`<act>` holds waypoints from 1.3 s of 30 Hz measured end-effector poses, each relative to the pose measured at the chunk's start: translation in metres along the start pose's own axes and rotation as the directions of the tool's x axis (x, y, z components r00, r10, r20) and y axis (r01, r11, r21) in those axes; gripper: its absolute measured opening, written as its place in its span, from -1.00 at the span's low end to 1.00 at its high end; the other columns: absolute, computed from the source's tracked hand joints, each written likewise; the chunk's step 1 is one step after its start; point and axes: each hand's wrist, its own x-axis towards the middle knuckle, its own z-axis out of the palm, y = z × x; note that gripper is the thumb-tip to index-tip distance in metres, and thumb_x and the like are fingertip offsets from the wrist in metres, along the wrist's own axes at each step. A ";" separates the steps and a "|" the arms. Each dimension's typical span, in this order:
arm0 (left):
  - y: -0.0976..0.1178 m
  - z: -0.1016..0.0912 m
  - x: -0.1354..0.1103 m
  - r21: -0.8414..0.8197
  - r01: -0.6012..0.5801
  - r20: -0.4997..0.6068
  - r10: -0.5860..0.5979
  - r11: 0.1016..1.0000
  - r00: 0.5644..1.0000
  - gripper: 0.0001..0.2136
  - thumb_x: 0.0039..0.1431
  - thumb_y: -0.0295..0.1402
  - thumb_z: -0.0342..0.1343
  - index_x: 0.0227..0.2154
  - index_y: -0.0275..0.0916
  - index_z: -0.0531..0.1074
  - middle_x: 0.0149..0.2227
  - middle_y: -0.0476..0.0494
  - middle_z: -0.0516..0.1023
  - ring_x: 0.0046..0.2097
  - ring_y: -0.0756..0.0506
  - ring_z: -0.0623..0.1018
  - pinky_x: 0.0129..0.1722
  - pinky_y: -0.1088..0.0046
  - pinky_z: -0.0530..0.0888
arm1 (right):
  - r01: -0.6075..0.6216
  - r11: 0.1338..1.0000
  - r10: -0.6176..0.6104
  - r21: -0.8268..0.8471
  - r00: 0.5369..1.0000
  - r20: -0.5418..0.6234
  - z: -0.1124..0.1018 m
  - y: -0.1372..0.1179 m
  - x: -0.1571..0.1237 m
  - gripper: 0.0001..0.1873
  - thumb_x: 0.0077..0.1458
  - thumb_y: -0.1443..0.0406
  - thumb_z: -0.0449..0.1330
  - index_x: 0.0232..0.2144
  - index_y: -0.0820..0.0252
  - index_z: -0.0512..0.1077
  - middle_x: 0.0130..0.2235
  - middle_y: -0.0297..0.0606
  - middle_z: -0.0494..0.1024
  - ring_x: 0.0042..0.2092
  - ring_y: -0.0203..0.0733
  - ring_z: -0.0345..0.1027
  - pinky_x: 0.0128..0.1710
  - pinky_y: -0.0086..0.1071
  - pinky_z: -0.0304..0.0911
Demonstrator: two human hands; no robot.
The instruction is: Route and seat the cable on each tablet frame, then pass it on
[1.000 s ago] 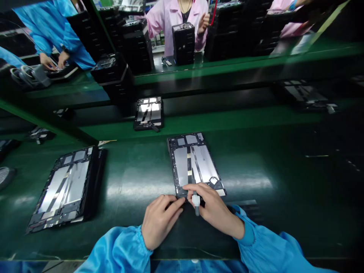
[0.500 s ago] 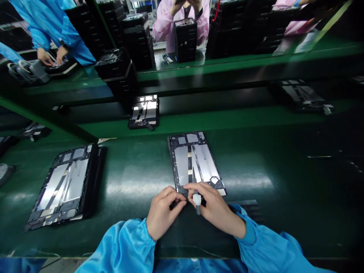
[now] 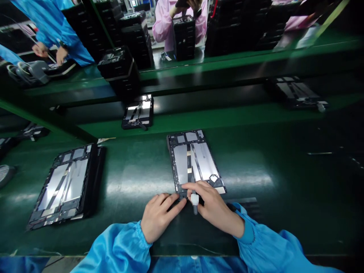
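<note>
An opened tablet [image 3: 204, 159] lies on the green bench in front of me, its silver battery panels and dark ribbon cables bare. My left hand [image 3: 160, 214] rests at its lower left corner, fingers stretched out and slightly apart, fingertips touching the near edge. In my right hand [image 3: 213, 206] is a slim dark pointed tool [image 3: 195, 199] with a white wrap around it. The tool's thin end points away from me over the tablet, and the right index fingertip touches the near part of the tablet. Small parts under the fingertips are hidden.
Stacked opened tablets [image 3: 65, 182] lie at left. Another tablet [image 3: 139, 112] sits beyond, and one more [image 3: 298, 93] at far right. Black stacks [image 3: 119, 72] stand behind a green post [image 3: 51, 121]. Co-workers in blue [image 3: 65, 30] and pink [image 3: 162, 26] sleeves work across the bench.
My left hand has shifted slightly left and its fingers have straightened from a closer pinch. The right hand keeps the tool in nearly the same place. The far-side tablets appear slightly further left.
</note>
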 end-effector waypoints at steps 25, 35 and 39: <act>0.008 0.010 0.000 0.010 0.058 0.036 -0.058 0.998 0.998 -0.69 0.38 -0.50 -0.11 0.11 -0.22 0.34 -0.06 -0.20 0.48 -0.16 -0.10 0.47 -0.24 0.37 0.44 | -0.250 0.891 0.264 0.380 0.964 0.014 -0.012 -0.002 -0.028 -0.79 0.27 0.23 0.13 -0.14 0.12 0.53 -0.20 -0.19 0.58 -0.35 -0.21 0.54 -0.46 -0.42 0.49; 0.003 0.010 -0.004 -0.012 0.047 0.048 -0.047 0.999 0.998 -0.66 0.39 -0.50 -0.16 0.13 -0.14 0.33 -0.04 -0.20 0.48 -0.14 -0.09 0.49 -0.21 0.37 0.49 | -0.288 0.911 0.317 0.296 0.947 -0.057 -0.030 0.012 -0.035 -0.73 0.25 0.15 0.13 -0.22 0.16 0.56 -0.48 -0.27 0.60 -0.54 -0.26 0.45 -0.56 -0.43 0.46; -0.003 0.007 -0.005 -0.073 0.007 -0.010 -0.008 0.997 1.000 -0.70 0.41 -0.49 -0.13 0.10 -0.17 0.35 -0.01 -0.18 0.49 -0.05 -0.07 0.49 -0.21 0.41 0.46 | -0.266 0.906 0.295 0.329 0.955 -0.040 -0.024 0.011 -0.034 -0.76 0.26 0.18 0.14 -0.19 0.15 0.56 -0.39 -0.24 0.64 -0.46 -0.22 0.52 -0.51 -0.43 0.48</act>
